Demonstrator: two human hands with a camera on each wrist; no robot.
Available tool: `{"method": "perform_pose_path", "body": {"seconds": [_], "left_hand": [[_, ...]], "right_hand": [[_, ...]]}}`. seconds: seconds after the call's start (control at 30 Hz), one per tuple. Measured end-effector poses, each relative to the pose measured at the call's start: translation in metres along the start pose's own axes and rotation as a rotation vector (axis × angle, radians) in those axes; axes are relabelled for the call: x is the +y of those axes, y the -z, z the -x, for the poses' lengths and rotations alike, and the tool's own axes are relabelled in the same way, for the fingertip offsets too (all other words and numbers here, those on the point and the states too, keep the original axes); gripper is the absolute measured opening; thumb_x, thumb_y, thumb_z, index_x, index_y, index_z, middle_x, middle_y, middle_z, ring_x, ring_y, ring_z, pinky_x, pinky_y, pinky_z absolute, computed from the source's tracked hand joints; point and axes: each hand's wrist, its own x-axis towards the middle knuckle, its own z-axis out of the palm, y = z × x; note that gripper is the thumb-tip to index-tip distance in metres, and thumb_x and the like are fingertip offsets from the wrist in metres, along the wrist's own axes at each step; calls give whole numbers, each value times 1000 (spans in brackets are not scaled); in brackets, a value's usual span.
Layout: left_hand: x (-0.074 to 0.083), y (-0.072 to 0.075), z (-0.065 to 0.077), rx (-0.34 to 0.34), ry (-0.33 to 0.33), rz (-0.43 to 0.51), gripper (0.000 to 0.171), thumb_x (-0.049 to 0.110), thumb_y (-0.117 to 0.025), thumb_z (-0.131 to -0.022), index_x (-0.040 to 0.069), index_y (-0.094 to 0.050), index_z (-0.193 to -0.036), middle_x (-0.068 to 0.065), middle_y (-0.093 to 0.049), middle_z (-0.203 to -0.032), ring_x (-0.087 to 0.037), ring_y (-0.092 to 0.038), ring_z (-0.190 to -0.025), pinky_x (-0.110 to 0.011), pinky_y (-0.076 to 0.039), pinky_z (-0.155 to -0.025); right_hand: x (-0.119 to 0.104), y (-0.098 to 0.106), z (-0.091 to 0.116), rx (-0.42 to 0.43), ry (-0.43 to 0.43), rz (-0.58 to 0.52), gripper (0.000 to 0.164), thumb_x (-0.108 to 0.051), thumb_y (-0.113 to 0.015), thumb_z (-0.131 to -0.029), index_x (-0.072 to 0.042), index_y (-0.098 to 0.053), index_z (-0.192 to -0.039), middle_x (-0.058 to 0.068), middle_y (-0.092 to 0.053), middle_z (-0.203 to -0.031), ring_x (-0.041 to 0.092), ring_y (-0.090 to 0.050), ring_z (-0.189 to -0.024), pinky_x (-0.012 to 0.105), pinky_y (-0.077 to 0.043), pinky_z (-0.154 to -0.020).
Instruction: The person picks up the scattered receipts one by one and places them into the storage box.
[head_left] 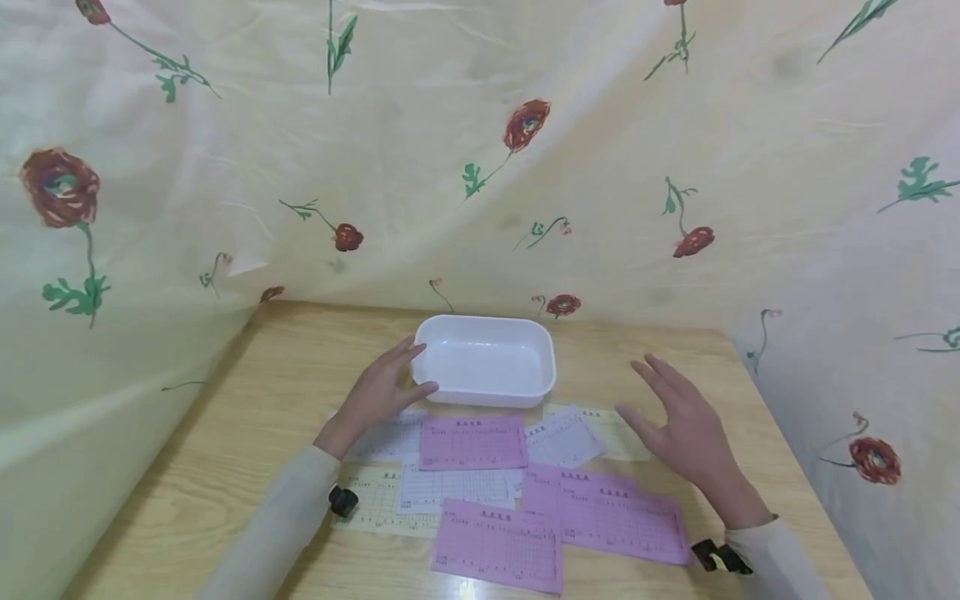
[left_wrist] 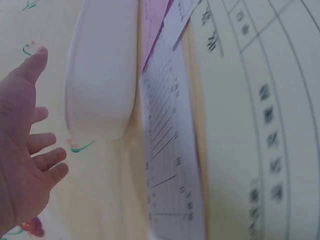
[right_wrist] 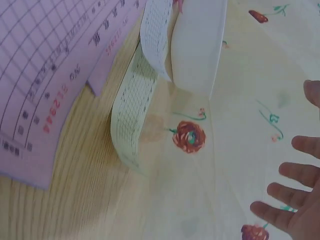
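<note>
A white rectangular tub (head_left: 491, 398) stands toward the back of the wooden table. My left hand (head_left: 378, 387) hovers by the tub's left end with its fingers spread; the left wrist view shows a gap between the hand (left_wrist: 25, 155) and the tub wall (left_wrist: 102, 75). Off to the tub's right, my right hand (head_left: 686, 429) is held above the table, fingers spread and nothing in them. Printed paper slips lie in front of the tub, partly overlapping: several pink slips (head_left: 498, 546), white slips (head_left: 453, 487) and pale yellow slips (head_left: 375, 496).
A cream cloth (head_left: 420, 150) printed with red flowers hangs behind the table and along both sides. Bare wood of the table (head_left: 217, 450) shows left of the slips. Each wrist wears a small black device (head_left: 343, 501) on a band.
</note>
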Motion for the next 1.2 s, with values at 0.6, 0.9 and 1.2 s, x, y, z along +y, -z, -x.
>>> {"method": "perform_pose_path", "body": {"seconds": [0.6, 0.9, 1.2], "left_hand": [[-15, -12, -7, 26, 44, 167, 91, 60, -78, -82, 6, -51, -150, -11, -31, -167, -36, -29, -152, -59, -28, -122], [-19, -15, -8, 39, 8, 198, 85, 50, -82, -83, 0, -53, -146, -16, -34, -164, -37, -32, -151, -56, -29, -122], [-19, -14, -8, 38, 21, 214, 87, 48, -84, -82, 1, -51, -147, -15, -34, -164, -36, -31, -151, -53, -28, -123]], "right_hand": [[41, 6, 0, 133, 38, -78, 61, -15, -86, -78, -10, -65, -136, 14, -62, -142, 40, -59, -124, 21, -48, -93], [61, -1, 3, 151, -18, -177, 50, -8, -82, -83, -5, -68, -131, 18, -67, -132, -15, -49, -117, -2, -41, -87], [77, -6, 6, 12, -163, -256, 49, -18, -82, -89, -6, -67, -133, 19, -68, -130, -20, -53, -103, 7, -53, -80]]}}
